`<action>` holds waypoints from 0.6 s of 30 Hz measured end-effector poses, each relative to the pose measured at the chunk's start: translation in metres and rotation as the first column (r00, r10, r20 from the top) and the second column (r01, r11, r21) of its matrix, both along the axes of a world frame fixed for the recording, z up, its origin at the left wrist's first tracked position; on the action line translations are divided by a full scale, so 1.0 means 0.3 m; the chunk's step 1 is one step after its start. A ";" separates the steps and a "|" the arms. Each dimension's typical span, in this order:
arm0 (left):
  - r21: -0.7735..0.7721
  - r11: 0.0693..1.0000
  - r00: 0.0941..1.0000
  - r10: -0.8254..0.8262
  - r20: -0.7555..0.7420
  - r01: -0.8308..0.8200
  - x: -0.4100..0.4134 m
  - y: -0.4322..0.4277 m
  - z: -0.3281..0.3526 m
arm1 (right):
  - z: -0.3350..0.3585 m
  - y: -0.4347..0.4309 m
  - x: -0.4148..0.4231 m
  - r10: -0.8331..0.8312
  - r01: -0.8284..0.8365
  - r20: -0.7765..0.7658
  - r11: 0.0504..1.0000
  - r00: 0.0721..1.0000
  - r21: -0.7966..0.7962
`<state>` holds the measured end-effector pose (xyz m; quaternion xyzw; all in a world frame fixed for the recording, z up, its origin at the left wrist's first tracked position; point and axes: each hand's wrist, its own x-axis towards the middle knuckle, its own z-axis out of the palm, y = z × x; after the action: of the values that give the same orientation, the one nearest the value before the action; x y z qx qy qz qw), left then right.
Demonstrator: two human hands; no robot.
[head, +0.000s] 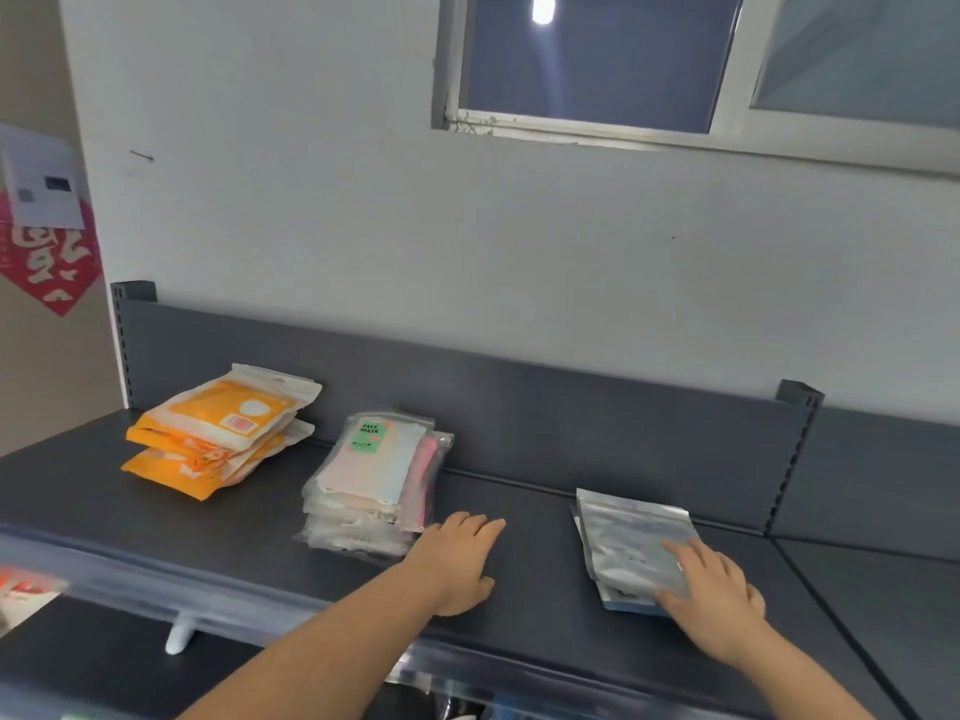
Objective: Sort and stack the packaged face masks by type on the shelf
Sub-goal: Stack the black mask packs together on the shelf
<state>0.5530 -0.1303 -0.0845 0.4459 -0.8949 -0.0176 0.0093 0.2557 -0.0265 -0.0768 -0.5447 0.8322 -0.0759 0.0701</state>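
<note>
Grey shelf against white wall; window above.

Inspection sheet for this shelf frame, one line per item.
Surface: dark grey shelf, bare between the stacks.
Job's things: orange stack left, clear stack middle, silver stack right, all apart.
Clutter: blurred orange-white item below the shelf edge, far left.
Grippers: left hand flat on shelf beside clear stack; right hand flat on silver stack.
Cables: nothing seen.
Surroundings: white wall, window, red paper decoration.
</note>
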 end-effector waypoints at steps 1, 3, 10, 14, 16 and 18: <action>0.008 1.000 1.000 0.012 -0.003 -0.012 0.005 0.005 0.006 | 0.007 0.003 0.003 0.010 -0.010 0.001 1.000 1.000 0.005; 0.014 0.999 0.999 0.029 -0.020 -0.029 0.017 0.012 0.016 | 0.017 0.010 0.011 0.035 -0.036 0.003 0.999 0.999 0.006; 0.007 1.000 0.996 0.006 -0.084 -0.006 0.019 0.063 0.035 | 0.049 0.011 0.045 0.139 -0.139 -0.014 0.990 0.990 -0.008; -0.041 0.999 0.999 0.022 -0.038 -0.024 0.012 0.079 0.047 | 0.054 -0.003 0.072 0.165 -0.165 0.004 0.986 0.986 -0.005; -0.043 0.998 0.999 0.047 -0.016 -0.047 0.012 0.088 0.049 | 0.052 -0.012 0.082 0.163 -0.163 0.013 0.987 0.987 0.001; -0.042 0.997 0.998 0.060 -0.002 -0.060 0.012 0.093 0.050 | 0.048 -0.019 0.094 0.161 -0.161 0.024 0.987 0.987 0.000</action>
<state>0.5564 -0.1025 -0.0695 0.4722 -0.8813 0.0011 0.0197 0.2838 -0.0323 -0.0623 -0.6091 0.7847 -0.0759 0.0864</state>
